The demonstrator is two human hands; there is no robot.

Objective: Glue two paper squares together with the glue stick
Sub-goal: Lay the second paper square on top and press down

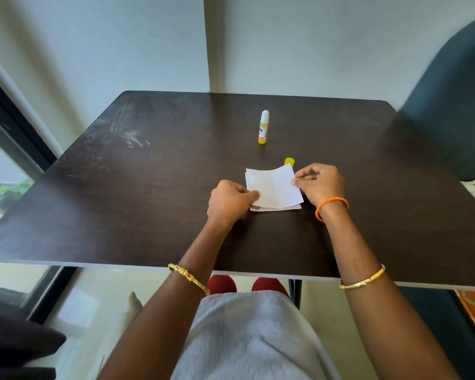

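Two hands work at the middle of the dark table (148,187). Left hand (229,200) pinches the upper paper square (272,187) at its nine o'clock edge, right hand (320,182) at three o'clock, over the lower square (274,208). Glue stick (263,127) stands uncapped at twelve o'clock, cap (289,161) nearer. Gluing looks done; pressing flat remains.

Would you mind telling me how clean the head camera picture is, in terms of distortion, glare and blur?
Head view: wide-angle bending curves the table edges and walls; pale glare streaks the far left of the tabletop; the dark chair at right is smeared at its edge; the top paper square, glue stick and both hands stay sharp.
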